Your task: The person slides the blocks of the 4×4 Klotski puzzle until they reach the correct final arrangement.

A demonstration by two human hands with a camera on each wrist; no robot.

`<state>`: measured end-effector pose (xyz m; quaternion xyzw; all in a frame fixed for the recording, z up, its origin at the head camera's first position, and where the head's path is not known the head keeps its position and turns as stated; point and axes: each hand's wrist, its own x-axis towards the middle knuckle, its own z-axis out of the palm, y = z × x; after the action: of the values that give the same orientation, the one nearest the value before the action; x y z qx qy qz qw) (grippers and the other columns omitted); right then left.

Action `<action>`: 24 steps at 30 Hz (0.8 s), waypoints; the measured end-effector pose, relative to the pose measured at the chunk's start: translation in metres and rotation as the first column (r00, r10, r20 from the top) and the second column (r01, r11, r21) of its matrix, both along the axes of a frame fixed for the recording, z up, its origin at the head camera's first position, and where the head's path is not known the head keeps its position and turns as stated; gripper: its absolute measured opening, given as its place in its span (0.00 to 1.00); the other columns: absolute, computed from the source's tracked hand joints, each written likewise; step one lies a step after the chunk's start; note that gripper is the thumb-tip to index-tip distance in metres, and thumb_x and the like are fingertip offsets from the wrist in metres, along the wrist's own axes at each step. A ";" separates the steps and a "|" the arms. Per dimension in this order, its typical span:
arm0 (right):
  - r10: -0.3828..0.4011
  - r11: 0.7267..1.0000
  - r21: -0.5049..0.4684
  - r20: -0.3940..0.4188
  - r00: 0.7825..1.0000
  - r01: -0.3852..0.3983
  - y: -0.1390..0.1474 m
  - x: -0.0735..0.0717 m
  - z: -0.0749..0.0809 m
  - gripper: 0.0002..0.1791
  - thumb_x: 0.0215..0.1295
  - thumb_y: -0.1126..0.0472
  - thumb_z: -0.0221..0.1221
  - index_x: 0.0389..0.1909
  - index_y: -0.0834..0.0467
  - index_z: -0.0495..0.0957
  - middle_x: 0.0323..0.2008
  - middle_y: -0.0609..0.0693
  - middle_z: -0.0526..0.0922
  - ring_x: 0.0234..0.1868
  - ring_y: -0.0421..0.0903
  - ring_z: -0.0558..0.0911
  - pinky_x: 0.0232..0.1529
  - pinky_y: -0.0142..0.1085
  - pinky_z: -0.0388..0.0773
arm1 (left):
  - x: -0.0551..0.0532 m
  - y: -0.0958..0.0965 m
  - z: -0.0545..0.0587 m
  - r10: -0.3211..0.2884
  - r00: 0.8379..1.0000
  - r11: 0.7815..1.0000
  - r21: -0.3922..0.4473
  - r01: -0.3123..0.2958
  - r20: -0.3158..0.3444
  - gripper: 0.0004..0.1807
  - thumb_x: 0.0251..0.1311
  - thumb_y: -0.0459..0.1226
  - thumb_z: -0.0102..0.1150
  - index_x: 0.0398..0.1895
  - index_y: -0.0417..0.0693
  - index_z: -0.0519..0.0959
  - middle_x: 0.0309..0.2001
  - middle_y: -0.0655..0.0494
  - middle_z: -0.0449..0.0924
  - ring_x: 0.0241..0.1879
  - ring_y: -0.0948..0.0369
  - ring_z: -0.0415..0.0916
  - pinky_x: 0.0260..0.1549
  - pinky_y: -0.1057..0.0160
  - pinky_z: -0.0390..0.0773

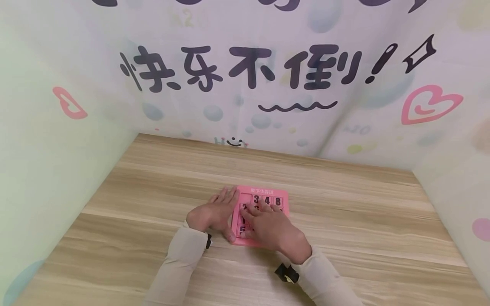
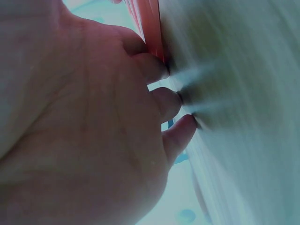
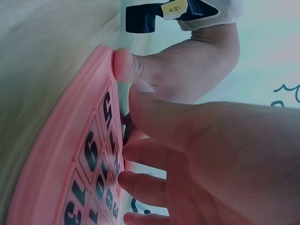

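Observation:
A pink number sliding puzzle (image 1: 283,194) lies flat on the table, its dark-numbered tiles in rows. The top row reads 3, 4, 8, with a vacant slot at its left end. My left hand (image 1: 216,213) rests along the puzzle's left edge, thumb against the near left corner; in the left wrist view several of its fingertips (image 2: 180,133) touch the tabletop beside the frame. Over the tiles spreads my right hand (image 1: 272,229), fingertips (image 3: 129,180) on or just above the left columns. It hides many numbers; the right wrist view shows a 5 tile (image 3: 107,106) near the left thumb.
The puzzle sits on a wood-grain table (image 1: 363,221). A white printed cloth (image 1: 214,100) with large dark characters stands behind the table, and pale walls close both sides. Dark straps (image 1: 287,273) circle the wrists over light sleeves.

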<state>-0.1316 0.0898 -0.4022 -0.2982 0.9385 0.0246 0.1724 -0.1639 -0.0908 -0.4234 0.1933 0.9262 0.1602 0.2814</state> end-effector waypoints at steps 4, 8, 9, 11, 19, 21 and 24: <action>0.007 1.000 0.006 -0.008 1.000 -0.007 -0.001 0.001 0.000 0.34 0.71 0.41 0.52 0.75 0.46 0.62 0.75 0.47 0.61 0.78 0.58 0.54 0.74 0.58 0.57 | 0.000 0.000 0.000 -0.005 1.000 1.000 0.002 0.005 -0.004 0.74 0.37 0.52 0.80 0.79 0.39 0.37 0.80 0.45 0.29 0.79 0.47 0.25 0.77 0.48 0.37; 0.010 1.000 0.016 -0.005 1.000 -0.010 -0.002 0.003 0.000 0.33 0.72 0.42 0.52 0.75 0.47 0.62 0.75 0.48 0.61 0.77 0.58 0.55 0.74 0.56 0.57 | 0.000 0.000 0.001 -0.005 1.000 1.000 0.005 0.005 0.001 0.74 0.37 0.51 0.80 0.79 0.39 0.36 0.80 0.45 0.29 0.79 0.47 0.25 0.77 0.48 0.37; 0.008 1.000 0.018 -0.003 1.000 -0.008 -0.002 0.003 0.000 0.33 0.72 0.42 0.52 0.75 0.47 0.63 0.75 0.48 0.61 0.77 0.58 0.55 0.74 0.56 0.57 | 0.000 0.000 0.001 -0.005 1.000 1.000 0.004 0.005 0.003 0.74 0.38 0.51 0.80 0.79 0.39 0.36 0.80 0.45 0.29 0.79 0.47 0.25 0.77 0.48 0.37; 0.006 1.000 0.024 -0.003 1.000 -0.006 -0.002 0.004 0.000 0.32 0.72 0.42 0.52 0.74 0.47 0.63 0.75 0.48 0.61 0.77 0.58 0.55 0.74 0.55 0.57 | 0.000 0.000 0.000 -0.006 1.000 1.000 -0.001 0.006 0.003 0.74 0.38 0.52 0.80 0.79 0.39 0.36 0.80 0.45 0.29 0.79 0.47 0.25 0.77 0.48 0.37; 0.000 1.000 0.031 0.003 1.000 0.000 -0.003 0.004 0.000 0.32 0.73 0.42 0.51 0.74 0.47 0.63 0.76 0.47 0.60 0.77 0.57 0.55 0.74 0.55 0.57 | -0.001 0.000 0.000 -0.013 1.000 1.000 -0.025 0.013 -0.007 0.74 0.39 0.53 0.79 0.79 0.39 0.35 0.80 0.45 0.28 0.79 0.47 0.25 0.77 0.49 0.37; -0.002 1.000 0.030 0.004 1.000 0.002 -0.003 0.003 0.000 0.32 0.73 0.43 0.51 0.75 0.47 0.63 0.76 0.47 0.60 0.77 0.57 0.55 0.74 0.55 0.57 | -0.001 0.000 -0.001 -0.013 1.000 1.000 -0.024 0.013 -0.008 0.74 0.39 0.53 0.79 0.79 0.39 0.35 0.80 0.45 0.28 0.79 0.47 0.25 0.77 0.48 0.37; -0.006 1.000 0.026 0.009 1.000 0.006 -0.002 0.002 0.000 0.32 0.73 0.43 0.51 0.75 0.47 0.62 0.76 0.47 0.60 0.77 0.57 0.55 0.74 0.55 0.57 | -0.002 0.001 -0.001 -0.013 1.000 1.000 -0.023 0.012 -0.008 0.74 0.38 0.53 0.79 0.79 0.39 0.35 0.80 0.44 0.29 0.79 0.47 0.25 0.77 0.48 0.37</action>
<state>-0.1292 0.0875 -0.4024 -0.2932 0.9382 0.0351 0.1807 -0.1655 -0.0900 -0.4240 0.1966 0.9278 0.1473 0.2808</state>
